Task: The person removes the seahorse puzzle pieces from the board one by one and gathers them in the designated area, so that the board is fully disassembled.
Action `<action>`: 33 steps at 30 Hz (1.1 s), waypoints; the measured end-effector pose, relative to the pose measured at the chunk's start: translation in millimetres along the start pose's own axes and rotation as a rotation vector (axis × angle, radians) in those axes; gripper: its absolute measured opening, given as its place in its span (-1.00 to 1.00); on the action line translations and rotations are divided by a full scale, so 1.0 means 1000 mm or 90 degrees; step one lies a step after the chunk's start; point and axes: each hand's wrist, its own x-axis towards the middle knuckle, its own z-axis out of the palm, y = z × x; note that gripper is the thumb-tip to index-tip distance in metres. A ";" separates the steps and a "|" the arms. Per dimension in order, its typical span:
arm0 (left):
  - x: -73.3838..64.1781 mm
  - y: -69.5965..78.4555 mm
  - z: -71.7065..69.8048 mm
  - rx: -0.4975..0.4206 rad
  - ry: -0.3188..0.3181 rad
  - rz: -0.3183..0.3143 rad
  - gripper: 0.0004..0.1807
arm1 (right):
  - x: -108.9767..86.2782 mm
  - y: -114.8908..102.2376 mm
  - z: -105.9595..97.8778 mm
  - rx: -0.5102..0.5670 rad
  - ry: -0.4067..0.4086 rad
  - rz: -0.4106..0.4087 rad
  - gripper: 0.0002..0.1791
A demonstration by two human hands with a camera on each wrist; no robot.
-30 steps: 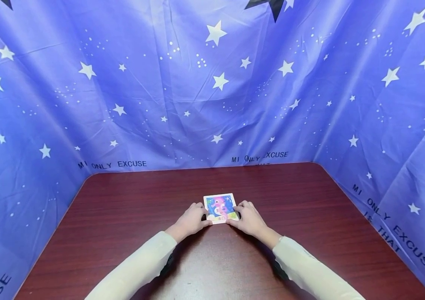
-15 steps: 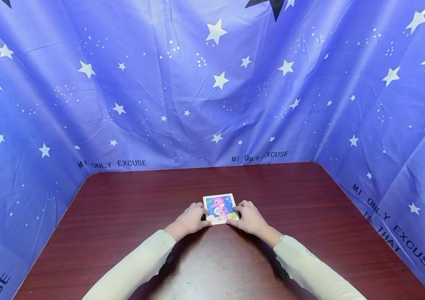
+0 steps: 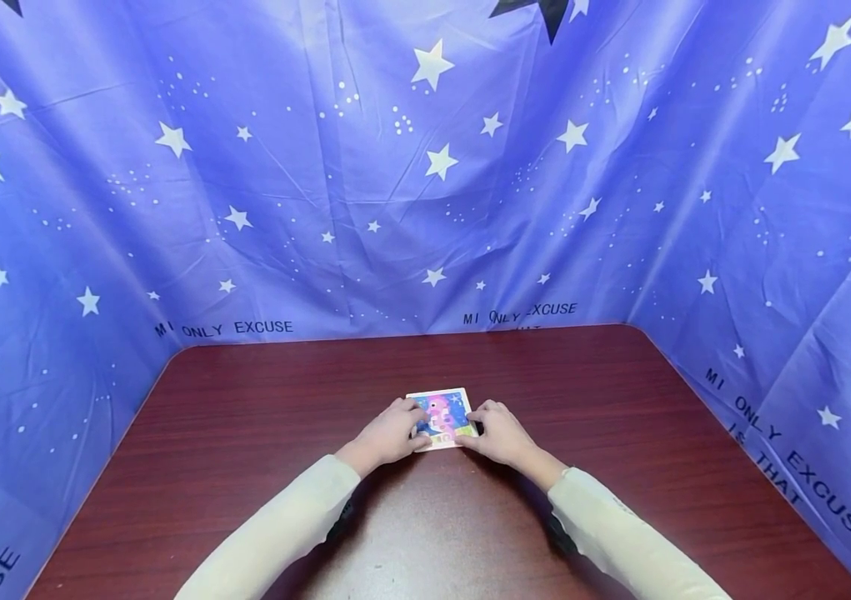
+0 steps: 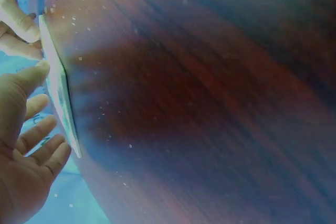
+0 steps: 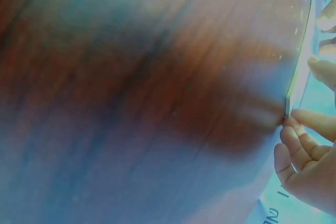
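A thin square picture board (image 3: 443, 411) with a white border, showing a pink seahorse on blue, lies on the table in the head view. My left hand (image 3: 387, 433) is over its left edge, fingertips and thumb on the picture. In the left wrist view the left hand (image 4: 31, 140) has spread, loosely bent fingers, the thumb touching the board (image 4: 64, 95). On the opposite side my right hand (image 3: 502, 435) holds the board's right edge between thumb and fingers. The right wrist view shows the right hand (image 5: 312, 163) with fingers curled at the board's corner (image 5: 299, 72).
The dark red-brown wooden table (image 3: 282, 392) extends around the board on all sides. A blue-purple cloth (image 3: 365, 192) with white stars and printed words hangs behind the table and along both sides.
My left hand has shifted right, from the board's left edge onto its picture, covering part of it. The right hand and the board look almost unchanged.
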 end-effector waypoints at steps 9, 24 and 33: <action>0.009 -0.001 0.007 0.001 0.010 0.050 -0.54 | 0.002 0.001 -0.003 0.023 0.003 -0.025 -0.49; 0.011 0.001 0.009 -0.016 -0.037 0.087 -0.55 | 0.008 0.001 -0.007 0.067 -0.058 0.011 -0.47; 0.013 0.001 0.009 -0.014 -0.037 0.099 -0.59 | 0.015 0.001 -0.016 0.086 -0.062 0.006 -0.51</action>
